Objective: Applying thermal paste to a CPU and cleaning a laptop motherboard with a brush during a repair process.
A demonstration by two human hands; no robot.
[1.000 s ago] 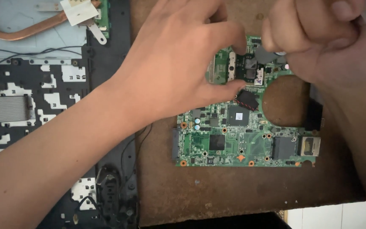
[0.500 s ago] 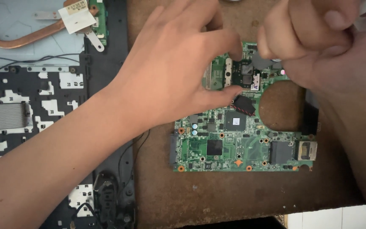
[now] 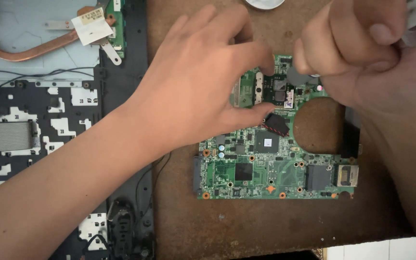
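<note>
On the worn brown wooden board [image 3: 266, 226] we see a green, roughly rectangular circuit board [image 3: 270, 168] with a round cut-out lying flat, bare wood open below and to the left of it, while its upper edge is crowded by both hands. Just past the wood's left edge lies a black plastic laptop chassis [image 3: 39, 125] with a curved copper heat pipe [image 3: 25, 50] near the top. Our left hand [image 3: 193, 91] arches over the board's upper left corner, thumb and forefinger spread apart and pressing its surface beside a small black ribbed connector [image 3: 278, 124]. Our right hand [image 3: 357, 53] is curled into a fist above the upper right; we cannot tell what, if anything, it pinches.
</note>
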